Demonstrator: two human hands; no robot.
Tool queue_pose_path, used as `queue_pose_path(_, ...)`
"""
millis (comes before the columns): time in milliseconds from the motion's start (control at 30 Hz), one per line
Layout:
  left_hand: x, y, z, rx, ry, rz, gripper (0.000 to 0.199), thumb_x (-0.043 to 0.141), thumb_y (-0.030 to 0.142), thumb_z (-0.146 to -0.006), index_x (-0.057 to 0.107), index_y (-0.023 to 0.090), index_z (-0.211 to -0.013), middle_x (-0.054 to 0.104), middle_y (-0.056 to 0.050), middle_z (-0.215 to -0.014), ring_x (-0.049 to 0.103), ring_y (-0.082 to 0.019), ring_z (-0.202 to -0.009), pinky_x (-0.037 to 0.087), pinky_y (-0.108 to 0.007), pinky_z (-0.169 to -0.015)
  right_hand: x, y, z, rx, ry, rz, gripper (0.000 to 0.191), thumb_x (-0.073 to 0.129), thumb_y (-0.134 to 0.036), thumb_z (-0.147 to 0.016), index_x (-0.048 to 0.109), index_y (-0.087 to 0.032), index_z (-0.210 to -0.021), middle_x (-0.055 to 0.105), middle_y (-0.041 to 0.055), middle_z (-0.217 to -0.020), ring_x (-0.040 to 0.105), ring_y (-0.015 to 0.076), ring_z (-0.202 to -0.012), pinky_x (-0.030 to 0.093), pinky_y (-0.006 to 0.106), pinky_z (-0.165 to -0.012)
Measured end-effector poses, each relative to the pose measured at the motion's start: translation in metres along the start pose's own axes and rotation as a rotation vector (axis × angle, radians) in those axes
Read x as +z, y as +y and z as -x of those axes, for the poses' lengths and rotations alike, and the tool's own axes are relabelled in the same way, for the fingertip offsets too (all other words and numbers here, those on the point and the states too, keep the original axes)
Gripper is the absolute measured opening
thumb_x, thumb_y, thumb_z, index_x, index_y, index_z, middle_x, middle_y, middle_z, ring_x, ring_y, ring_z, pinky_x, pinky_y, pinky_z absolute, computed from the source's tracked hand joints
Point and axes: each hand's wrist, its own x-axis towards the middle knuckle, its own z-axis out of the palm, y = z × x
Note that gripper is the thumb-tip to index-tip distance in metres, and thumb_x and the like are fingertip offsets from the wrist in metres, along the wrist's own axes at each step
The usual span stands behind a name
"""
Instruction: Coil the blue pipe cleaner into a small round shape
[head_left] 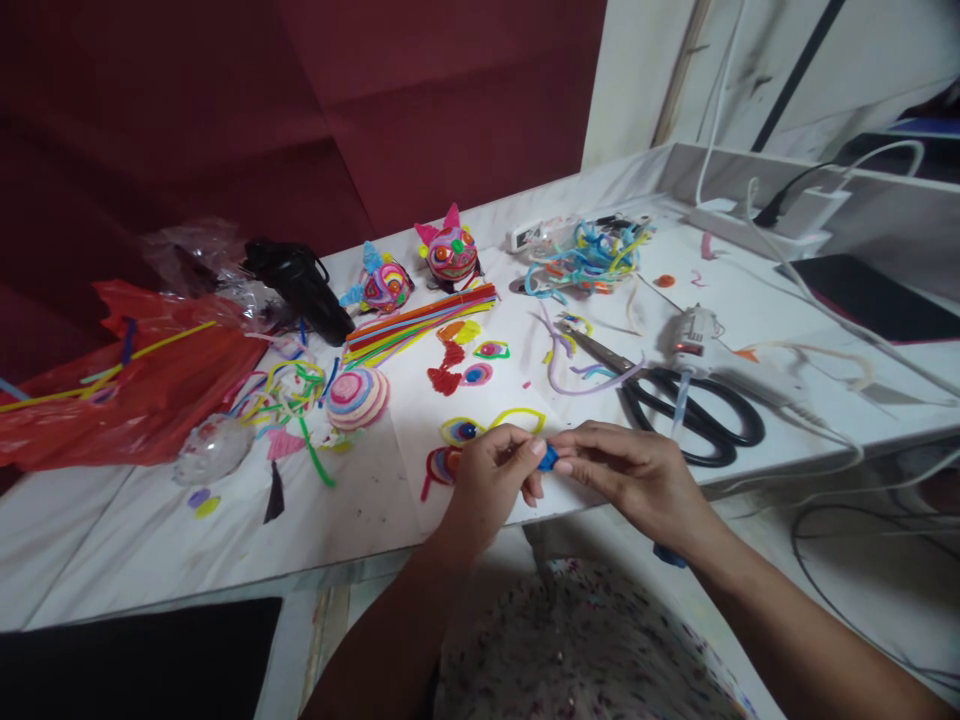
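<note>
A small blue piece, seemingly coiled pipe cleaner, is pinched between the fingertips of my left hand and my right hand. Both hands hover over the table's front edge, and the fingers partly cover the piece. Just beyond them lies a yellow eye-shaped outline. To the left are a yellow-rimmed eye with a blue centre and a red coiled piece, partly hidden by my left hand. More coiled eyes, one with a pink rim, and a red shape lie farther back.
Large black-handled scissors and a glue gun with its cord lie right. Pipe cleaners, a striped dome and two decorated animal heads stand behind. A red plastic bag is left; tangled pipe cleaners lie at the back.
</note>
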Motion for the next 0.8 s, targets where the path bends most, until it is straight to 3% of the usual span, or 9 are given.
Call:
queue_pose_path(333, 0.009, 0.003, 0.008, -0.012, 0.076, 0.033, 0.023, 0.067, 0.041, -0.077, 0.062, 0.021, -0.065, 0.055, 0.002, -0.044, 0.046, -0.010, -0.039, 0.039, -0.023, -0.043, 0.004, -0.001, 0.008, -0.087, 0.100, -0.017, 0.010, 0.072, -0.026, -0.077, 0.080, -0.027, -0.085, 0.074, 0.0034, -0.071, 0.066, 0.0151, -0.061, 0.050, 0.023, -0.052)
queue_pose_path(533, 0.011, 0.003, 0.009, -0.048, 0.073, 0.008, 0.023, 0.069, 0.042, -0.072, 0.062, 0.020, -0.068, 0.057, 0.002, -0.044, 0.051, -0.012, -0.039, 0.046, -0.025, -0.044, 0.002, -0.007, 0.010, -0.109, 0.092, 0.004, 0.011, 0.070, -0.030, -0.079, 0.080, -0.026, -0.083, 0.072, 0.0040, -0.067, 0.063, 0.0169, -0.055, 0.048, 0.025, -0.045)
queue_pose_path(800, 0.017, 0.012, 0.014, -0.069, 0.009, -0.031, 0.021, 0.071, 0.039, -0.068, 0.061, 0.020, -0.067, 0.059, 0.001, -0.044, 0.054, -0.015, -0.040, 0.047, -0.027, -0.043, -0.005, -0.015, 0.020, -0.130, 0.057, 0.024, 0.013, 0.068, -0.031, -0.081, 0.079, -0.031, -0.088, 0.072, 0.0036, -0.069, 0.065, 0.0188, -0.060, 0.052, 0.027, -0.051)
